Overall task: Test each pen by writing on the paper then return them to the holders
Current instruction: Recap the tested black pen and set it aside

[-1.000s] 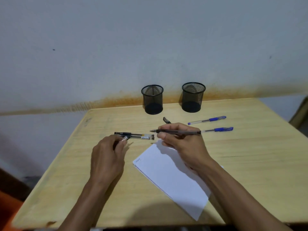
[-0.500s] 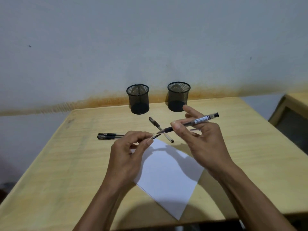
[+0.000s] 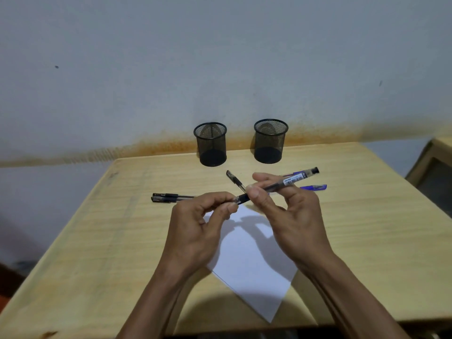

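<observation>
My right hand holds a black pen by its barrel, slanted above the white paper. My left hand pinches the same pen's tip end; whether a cap sits between those fingers is hidden. Two black mesh holders stand empty at the back of the table. Two black pens lie left of my hands, and another black pen lies behind them. A blue pen shows past my right hand, with a second blue pen's end beside the held pen.
The wooden table ends at a wall behind the holders. Another wooden piece of furniture stands at the right edge of view. The paper lies diagonally, one corner near the table's front edge.
Both hands have risen from the tabletop to above the paper. My left hand left the black pens on the left and closed on the tip end of the pen in my right hand.
</observation>
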{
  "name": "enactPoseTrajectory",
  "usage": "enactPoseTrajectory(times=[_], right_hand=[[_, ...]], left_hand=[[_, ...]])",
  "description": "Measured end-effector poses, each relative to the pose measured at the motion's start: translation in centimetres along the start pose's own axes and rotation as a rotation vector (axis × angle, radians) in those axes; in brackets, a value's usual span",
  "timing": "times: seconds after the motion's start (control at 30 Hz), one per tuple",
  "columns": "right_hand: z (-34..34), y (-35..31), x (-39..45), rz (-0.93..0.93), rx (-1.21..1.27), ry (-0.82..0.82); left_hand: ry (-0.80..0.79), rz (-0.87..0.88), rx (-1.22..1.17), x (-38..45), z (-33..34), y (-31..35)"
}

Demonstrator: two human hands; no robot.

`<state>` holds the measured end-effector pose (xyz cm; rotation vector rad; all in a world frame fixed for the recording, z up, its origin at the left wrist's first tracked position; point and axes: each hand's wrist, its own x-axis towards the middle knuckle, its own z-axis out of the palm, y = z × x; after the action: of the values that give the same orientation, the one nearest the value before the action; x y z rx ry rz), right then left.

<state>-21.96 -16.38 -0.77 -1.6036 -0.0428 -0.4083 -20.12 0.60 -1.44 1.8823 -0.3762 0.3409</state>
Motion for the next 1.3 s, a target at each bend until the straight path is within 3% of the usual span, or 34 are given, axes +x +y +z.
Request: enactPoseTrajectory(times=[0.27, 0.4, 0.47, 0.57, 0.73, 0.9, 1.1, 1.3], right_hand=[[-4.4, -1.6, -0.1, 0.101, 0.004, 0.046], [-9.0, -2.1, -1.0, 0.082, 0.025, 0.459], [-11.6, -2.3, -2.3, -0.101, -0.245, 0.548], [-14.1, -2.4, -3.6, -0.338, -0.737, 0.419], [-17.4, -1.6, -4.0, -0.369, -1.005, 0.345], [-21.0, -0.8, -5.6, -0.395, -1.032, 0.479], [-24.9, -2.2, -9.1, -0.221, -0.948, 0.664], [-28.9, -1.6, -12.9, -0.066, -0.458, 1.066]], left_hand=[[-0.123, 0.069, -0.026, 1.2, 3.0, 1.9], [-0.126, 0.096, -0.034, 2.5, 6.2, 3.2], [-0.151, 0.128, 0.004, 2.6, 7.9, 3.7], [-0.206, 0.246, 0.073, 2.3, 10.8, 4.7], [-0.347, 0.442, 0.075, 1.5, 15.8, 7.5], [-0.432, 0.52, 0.039, 1.0, 19.6, 9.5], [-0.48, 0.4, -0.061, -1.0, 24.6, 11.3], [-0.636, 0.386, 0.327, -3.9, 30.8, 11.2]])
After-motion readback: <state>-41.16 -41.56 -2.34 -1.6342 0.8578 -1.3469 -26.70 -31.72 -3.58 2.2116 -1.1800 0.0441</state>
